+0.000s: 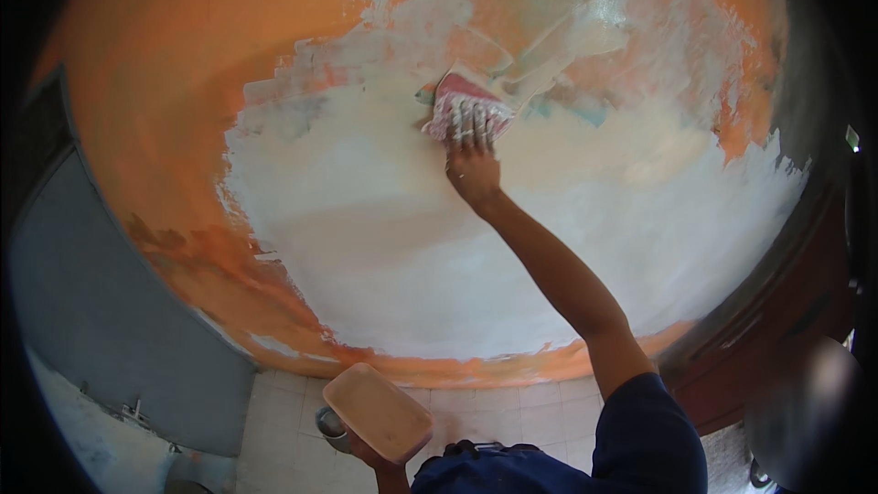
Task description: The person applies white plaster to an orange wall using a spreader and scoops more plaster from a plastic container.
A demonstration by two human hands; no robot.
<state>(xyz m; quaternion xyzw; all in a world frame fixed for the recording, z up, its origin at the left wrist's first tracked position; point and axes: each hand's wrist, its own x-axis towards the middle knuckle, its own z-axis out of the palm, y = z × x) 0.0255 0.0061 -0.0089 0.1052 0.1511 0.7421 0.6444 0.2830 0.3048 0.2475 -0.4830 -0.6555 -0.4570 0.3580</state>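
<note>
Spreader (465, 88): flat, pinkish-red, white-smeared; right hand (472, 160) clasps it, fingers laid across; left hand (368, 454) grips tan tray (377, 407).

reaching far forward and up with the right arm (553, 267), slanting leftward from the shoulder with a mild bend at the elbow. pressing down with the right hand (472, 165), back uppermost, with whitened fingers (468, 126) pointing away. holding the left hand (369, 451) low, close to the torso, partly hidden, with just a bit of forearm showing.
</note>
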